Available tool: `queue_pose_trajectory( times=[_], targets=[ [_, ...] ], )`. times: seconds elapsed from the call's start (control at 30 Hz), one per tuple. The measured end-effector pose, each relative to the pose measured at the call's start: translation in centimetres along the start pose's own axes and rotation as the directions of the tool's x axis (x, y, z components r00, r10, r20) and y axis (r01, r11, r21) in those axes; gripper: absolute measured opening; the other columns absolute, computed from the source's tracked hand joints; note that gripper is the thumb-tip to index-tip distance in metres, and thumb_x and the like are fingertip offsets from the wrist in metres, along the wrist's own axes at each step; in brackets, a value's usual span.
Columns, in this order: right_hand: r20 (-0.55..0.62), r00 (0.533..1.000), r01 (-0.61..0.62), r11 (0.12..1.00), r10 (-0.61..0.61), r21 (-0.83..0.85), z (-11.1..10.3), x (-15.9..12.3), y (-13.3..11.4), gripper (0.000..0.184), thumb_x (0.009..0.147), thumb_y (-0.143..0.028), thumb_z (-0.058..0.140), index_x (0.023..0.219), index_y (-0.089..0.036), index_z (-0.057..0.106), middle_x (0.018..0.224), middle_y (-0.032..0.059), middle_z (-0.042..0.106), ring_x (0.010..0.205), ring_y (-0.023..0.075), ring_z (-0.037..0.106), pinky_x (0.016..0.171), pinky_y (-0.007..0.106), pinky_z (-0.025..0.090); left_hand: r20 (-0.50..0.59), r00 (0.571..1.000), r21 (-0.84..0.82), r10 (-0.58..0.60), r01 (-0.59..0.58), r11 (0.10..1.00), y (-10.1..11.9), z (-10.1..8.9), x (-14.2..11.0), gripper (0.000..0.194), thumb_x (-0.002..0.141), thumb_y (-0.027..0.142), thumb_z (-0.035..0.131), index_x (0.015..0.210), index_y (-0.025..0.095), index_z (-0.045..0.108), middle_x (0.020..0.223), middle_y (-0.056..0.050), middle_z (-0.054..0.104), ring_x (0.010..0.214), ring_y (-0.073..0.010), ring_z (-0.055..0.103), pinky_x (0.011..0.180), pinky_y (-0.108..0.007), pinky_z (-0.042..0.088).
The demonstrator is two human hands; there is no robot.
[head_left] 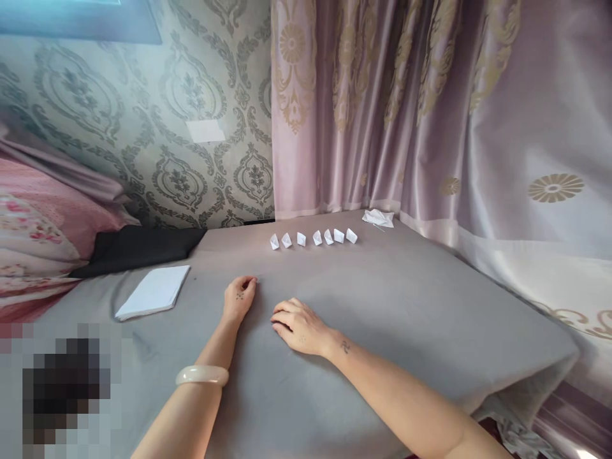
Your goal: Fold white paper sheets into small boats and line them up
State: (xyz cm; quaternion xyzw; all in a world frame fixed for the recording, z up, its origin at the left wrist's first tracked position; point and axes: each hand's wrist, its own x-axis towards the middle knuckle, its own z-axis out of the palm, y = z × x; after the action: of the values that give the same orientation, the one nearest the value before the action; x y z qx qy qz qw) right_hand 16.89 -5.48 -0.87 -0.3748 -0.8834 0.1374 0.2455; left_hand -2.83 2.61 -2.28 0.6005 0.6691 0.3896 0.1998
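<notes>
My left hand (240, 298) rests on the grey cloth (406, 319) with its fingers curled and the thumb and forefinger tips together. Nothing shows between them. To its right, my right hand (300, 326) lies palm down on the cloth, fingers loosely bent and slightly apart, holding nothing. The two hands do not touch each other. Beyond them, several small folded white paper boats (301, 240) stand in a row, apart from both hands. Left of my left hand lies a stack of white paper (155, 292).
Crumpled white paper (378, 218) lies near the curtain (335, 115) at the back. A folded black cloth (138, 247) sits at the far left, beside pink floral fabric (33, 223). Patterned wallpaper (179, 178) rises behind. The lower left corner is pixelated.
</notes>
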Motion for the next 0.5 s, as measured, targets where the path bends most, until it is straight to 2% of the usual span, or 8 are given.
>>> queue_pose_trajectory(
  times=[0.3, 0.4, 0.5],
  targets=[
    [0.006, 0.999, 0.034, 0.999, -0.034, -0.01, -0.23, 0.09, 0.22, 0.024, 0.092, -0.025, 0.049, 0.099, -0.021, 0.071, 0.106, 0.0038, 0.065, 0.093, 0.0167, 0.054, 0.091, 0.03, 0.043, -0.029, 0.999, -0.024, -0.04, 0.039, 0.999, 0.23, -0.25, -0.15, 0.038, 0.076, 0.042, 0.05, 0.091, 0.016, 0.072, 0.087, -0.009, 0.073, 0.087, -0.0246, 0.065, 0.08, -0.03, 0.046],
    [0.017, 0.999, 0.032, 0.999, -0.032, 0.011, -0.29, 0.23, 0.42, 0.024, 0.092, -0.025, 0.048, 0.099, -0.02, 0.071, 0.106, 0.0036, 0.066, 0.092, 0.0163, 0.055, 0.091, 0.029, 0.044, -0.005, 0.999, -0.036, -0.048, 0.048, 0.998, 0.18, -0.25, 0.08, 0.039, 0.074, 0.044, 0.051, 0.091, 0.015, 0.072, 0.088, -0.009, 0.073, 0.089, -0.0247, 0.065, 0.08, -0.03, 0.046],
    [0.024, 0.999, 0.028, 0.999, -0.029, 0.029, -0.34, 0.29, 0.51, 0.025, 0.093, -0.024, 0.047, 0.1, -0.02, 0.071, 0.108, 0.0034, 0.065, 0.093, 0.0163, 0.055, 0.092, 0.029, 0.043, 0.073, 0.996, -0.07, -0.053, 0.058, 0.996, 0.15, -0.85, 0.47, 0.041, 0.069, 0.047, 0.056, 0.089, 0.016, 0.072, 0.086, -0.009, 0.073, 0.087, -0.0241, 0.065, 0.077, -0.03, 0.048]
  ],
)
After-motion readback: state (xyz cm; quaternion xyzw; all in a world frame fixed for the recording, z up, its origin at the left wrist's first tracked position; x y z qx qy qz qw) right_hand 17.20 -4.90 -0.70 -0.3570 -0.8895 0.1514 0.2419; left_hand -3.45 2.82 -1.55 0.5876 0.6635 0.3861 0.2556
